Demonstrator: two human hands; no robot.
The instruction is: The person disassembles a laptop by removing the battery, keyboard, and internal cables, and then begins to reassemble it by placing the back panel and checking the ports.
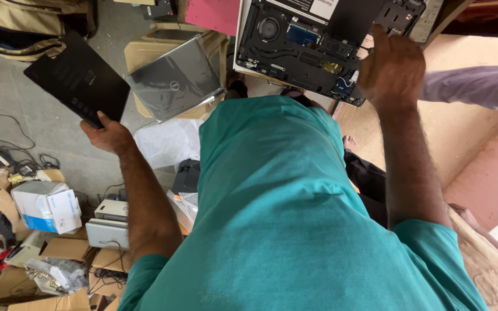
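Black and flat, the laptop bottom cover [76, 78] hangs from the left hand [108, 135], pinched at its lower corner out over the concrete floor [7, 92], and I judge that so thin a grip could let it slip onto the cables [12, 158] below. The right hand [392, 72] reaches up, fingers closed on the lower right edge of the opened laptop [312, 43], whose exposed board could be knocked. A closed grey laptop [174, 80] lies on a plastic stool [145, 55] between them.

a repair workshop: opened laptop [312, 46], cardboard boxes [47, 253], cables [7, 150].
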